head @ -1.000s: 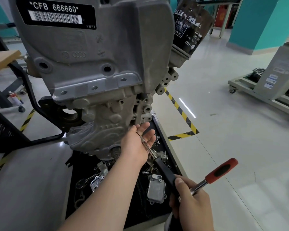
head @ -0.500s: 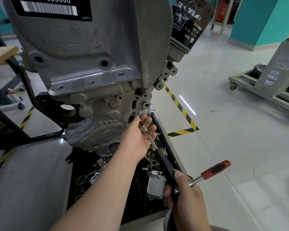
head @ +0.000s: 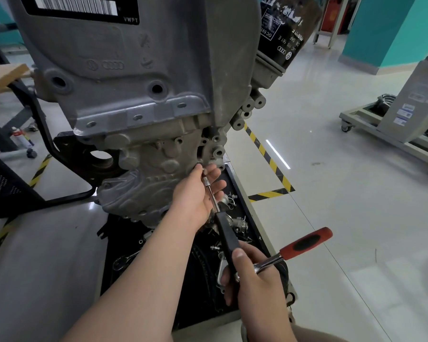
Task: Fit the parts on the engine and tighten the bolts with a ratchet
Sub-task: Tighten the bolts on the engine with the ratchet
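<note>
Working low on the front of the engine (head: 146, 82), raised above a black tray (head: 235, 183) of loose parts on the floor. Pinching the thin tip of the extension bar (head: 211, 193) between thumb and fingers of the left grip (head: 195, 196), probably to keep the socket seated on a bolt too hidden to make out. Clasping the ratchet (head: 304, 243) at its head with the right grip (head: 252, 275), closed round the joint with the bar, leaving the red handle free to swing. Seemingly running a bolt in, final tightening not yet done.
</note>
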The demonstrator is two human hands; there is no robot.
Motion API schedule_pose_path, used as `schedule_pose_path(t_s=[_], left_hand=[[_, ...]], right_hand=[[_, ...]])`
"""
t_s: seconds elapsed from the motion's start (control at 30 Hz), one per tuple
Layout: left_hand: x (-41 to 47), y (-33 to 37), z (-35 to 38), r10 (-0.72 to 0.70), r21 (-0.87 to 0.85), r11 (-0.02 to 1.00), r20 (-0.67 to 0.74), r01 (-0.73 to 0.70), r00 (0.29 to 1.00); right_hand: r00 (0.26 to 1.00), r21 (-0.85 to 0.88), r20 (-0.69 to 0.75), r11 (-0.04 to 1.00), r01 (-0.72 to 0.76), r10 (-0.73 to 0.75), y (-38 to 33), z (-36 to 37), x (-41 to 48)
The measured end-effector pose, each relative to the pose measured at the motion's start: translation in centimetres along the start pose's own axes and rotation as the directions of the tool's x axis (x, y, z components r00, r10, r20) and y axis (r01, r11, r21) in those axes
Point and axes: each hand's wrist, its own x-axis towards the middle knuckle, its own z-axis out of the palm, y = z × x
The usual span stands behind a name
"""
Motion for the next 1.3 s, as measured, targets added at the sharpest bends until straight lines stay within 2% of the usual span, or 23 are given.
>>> schedule_pose_path(t_s=[0.2, 0.47, 0.87, 0.93, 1.0, 1.1, 1.3], left_hand=[[-0.2, 0.1, -0.1, 0.032, 0.059, 0.998, 0.024, -0.033, 0.999], [-0.5, 0.3, -0.4, 0.004, 0.023, 1.000, 0.044, -0.005, 0.999], [-0.4, 0.2, -0.1, 0.024, 0.017, 1.000, 0.020, -0.024, 1.000], [-0.4, 0.3, 0.0, 0.014, -0.007, 1.000, 0.024, -0.014, 1.000], [-0.4, 0.4, 0.0, 0.011, -0.024, 1.000, 0.026, -0.011, 1.000], [-0.5, 0.4, 0.1, 0.016, -0.036, 0.999, 0.030, -0.015, 0.999], [-1.0, 0.6, 0.3, -0.014, -0.131, 0.991, 0.015, 0.016, 1.000]], right_hand=[[0.997, -0.108, -0.002, 0.991, 0.075, -0.075, -0.2, 1.8, -1.2], [0.995, -0.144, -0.068, 0.988, 0.061, -0.071, 0.1, 2.4, -1.3], [0.991, -0.262, -0.043, 0.959, 0.111, -0.127, -0.3, 2.4, -1.3], [0.996, -0.152, -0.043, 0.986, 0.068, -0.075, -0.7, 2.5, -1.2], [0.997, 0.109, -0.043, 0.993, -0.055, 0.060, -1.1, 2.7, -1.1], [0.965, 0.459, 0.011, 0.856, -0.237, 0.261, -1.3, 3.0, -1.0], [0.904, 0.695, 0.165, 0.603, -0.391, 0.395, -1.3, 3.6, -1.0]])
